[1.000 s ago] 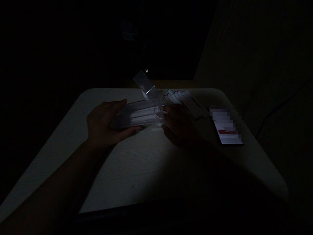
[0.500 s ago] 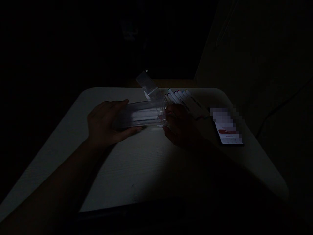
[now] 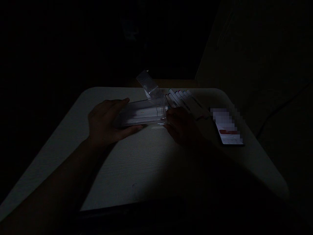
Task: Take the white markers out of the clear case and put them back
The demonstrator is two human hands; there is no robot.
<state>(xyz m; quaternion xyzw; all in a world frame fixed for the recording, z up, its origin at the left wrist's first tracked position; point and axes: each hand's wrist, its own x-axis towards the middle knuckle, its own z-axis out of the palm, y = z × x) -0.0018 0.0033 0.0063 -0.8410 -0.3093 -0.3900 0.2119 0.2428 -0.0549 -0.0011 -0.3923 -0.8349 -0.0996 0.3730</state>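
phone screen pixelated, marker lettering unreadable

Two hands, one clear case, one phone, one worktop; at least six loose markers, at least two cased markers.

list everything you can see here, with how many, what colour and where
Clear plastic case: one, transparent, between the hands, flap open
Markers in case: several, white, lying lengthwise; exact count unclear
Loose markers: at least five, white with coloured ends, table's far side, right of the case
Phone: one, dark-edged, screen lit, table's right side
Table: one, pale, under everything
Cable: one, dark, beyond the table's right edge
Left hand: one, dimly lit, gripping the case's left end
Right hand: one, shadowed, at the case's right end
Forearms: two, shadowed, reaching over the table
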